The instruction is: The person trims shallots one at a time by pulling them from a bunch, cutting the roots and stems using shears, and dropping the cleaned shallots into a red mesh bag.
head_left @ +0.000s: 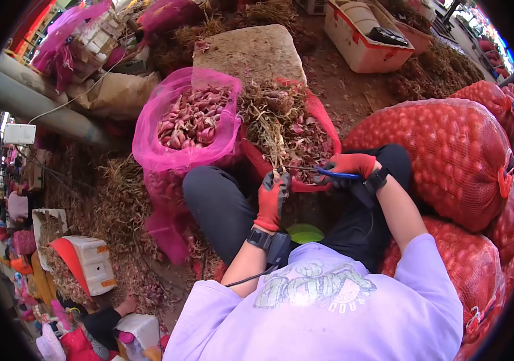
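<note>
My left hand (272, 195), in a red glove with dark grey fingers, is closed around the dry stems of a shallot bunch (276, 147). My right hand (352, 165), gloved the same way, grips scissors (342, 175) with blue handles. Their thin blades point left, toward the stems just above my left fingers. Behind the stems sits a red mesh bag (324, 123) filled with dry stalks and loose skins. To its left stands a pink mesh bag (187, 157), its rim folded out, holding trimmed purple shallots (193, 120).
Full red mesh sacks (434, 156) are piled at my right. A stone slab (251, 51) lies ahead, with a white foam box (368, 45) beyond it. Dry stalks (121, 204) cover the ground at left, near another foam box (91, 262). A person's leg (106, 322) shows at lower left.
</note>
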{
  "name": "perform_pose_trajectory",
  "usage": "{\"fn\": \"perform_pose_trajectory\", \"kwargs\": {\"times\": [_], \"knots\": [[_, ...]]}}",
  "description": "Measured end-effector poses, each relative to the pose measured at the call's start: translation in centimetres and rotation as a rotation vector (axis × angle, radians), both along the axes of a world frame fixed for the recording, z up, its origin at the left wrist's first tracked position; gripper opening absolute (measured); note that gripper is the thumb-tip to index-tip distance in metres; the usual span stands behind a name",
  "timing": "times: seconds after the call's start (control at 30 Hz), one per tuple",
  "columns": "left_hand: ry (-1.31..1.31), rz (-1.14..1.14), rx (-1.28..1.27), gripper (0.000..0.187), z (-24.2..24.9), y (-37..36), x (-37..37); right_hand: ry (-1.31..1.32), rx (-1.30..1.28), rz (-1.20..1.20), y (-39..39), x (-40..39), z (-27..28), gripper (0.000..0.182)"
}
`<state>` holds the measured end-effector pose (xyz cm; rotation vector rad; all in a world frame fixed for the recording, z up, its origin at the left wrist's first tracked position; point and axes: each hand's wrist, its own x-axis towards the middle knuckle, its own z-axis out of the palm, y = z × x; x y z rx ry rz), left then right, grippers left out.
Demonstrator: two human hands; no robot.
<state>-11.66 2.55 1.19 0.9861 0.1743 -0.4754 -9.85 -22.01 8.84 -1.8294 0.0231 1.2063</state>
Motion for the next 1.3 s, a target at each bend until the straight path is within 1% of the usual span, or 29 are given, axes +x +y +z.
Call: {"fn": "perform_pose_trajectory", "kwargs": {"times": [0.03,0.1,0.2,0.3,0.4,0.5,0.6,0.7,0.8,0.83,0.9,0.93,1.0,1.03,1.13,1.17,1.23,1.27,1.3], "knots": [[-0.009,-0.014,0.031,0.006,0.1,0.2,0.0,-0.013,0.024,0.005,0.4,0.4,0.0,0.038],[-0.025,-0.042,0.087,0.015,0.2,0.5,0.1,-0.037,0.068,0.013,0.9,1.0,-0.2,0.039],[-0.016,-0.044,0.049,0.015,0.1,0.4,0.1,-0.017,-0.052,0.064,1.0,2.2,-2.5,0.043],[0.0,-0.041,0.092,0.014,-0.7,0.5,0.2,0.03,0.013,-0.039,1.8,2.4,-1.3,0.049],[-0.005,-0.053,0.092,0.013,-0.7,0.7,0.2,-0.055,0.014,-0.014,1.4,2.8,-2.6,0.045],[-0.007,-0.091,0.094,0.012,-1.3,0.8,0.3,-0.519,-0.341,0.157,1.1,2.7,-3.6,0.056],[-0.04,-0.053,0.153,0.02,-2.2,0.1,0.0,-0.788,-0.49,0.313,-0.2,2.8,-4.1,0.062],[-0.334,0.087,0.435,0.032,-2.9,-0.6,-0.4,-0.537,-0.492,0.174,-0.1,2.0,-0.4,0.058],[-0.582,0.05,0.697,0.038,-2.3,-0.3,-0.2,-0.472,-0.294,0.053,-0.1,0.5,-1.4,0.068],[-0.721,0.015,0.824,0.038,-1.4,-0.2,-0.1,-0.546,-0.263,0.014,0.6,-0.3,-1.6,0.056],[-1.006,-0.059,1.073,0.038,0.7,-0.2,-0.1,-0.61,-0.188,-0.204,2.9,-1.4,-2.4,0.044],[-1.02,-0.074,1.087,0.036,0.7,-0.5,-0.3,-0.642,-0.148,-0.315,3.9,-1.8,-2.9,0.038],[-1.05,-0.105,1.121,0.034,0.7,-0.9,-0.6,-0.673,0.053,-0.515,5.7,-2.6,-4.8,0.026],[-0.993,-0.099,1.087,0.034,0.7,-0.8,-0.6,-0.686,0.158,-0.614,6.3,-2.7,-5.0,0.021],[-0.801,-0.06,0.993,0.034,0.8,-0.2,-0.3,-0.385,0.583,-1.117,6.6,-2.5,-4.4,0.02],[-0.728,-0.039,0.958,0.034,0.6,-0.1,-0.1,-0.399,0.661,-1.183,6.0,-2.3,-4.1,0.021],[-0.593,-0.037,0.848,0.038,0.9,0.2,0.0,-0.414,0.652,-1.245,4.9,-1.7,-3.9,0.021],[-0.648,-0.027,0.849,0.037,0.7,-0.1,0.3,-0.425,0.647,-1.276,4.6,-1.4,-3.6,0.021],[-0.699,-0.02,0.851,0.036,0.4,-0.6,0.5,-0.319,0.795,-1.215,4.3,-1.6,-3.3,0.027]]}}
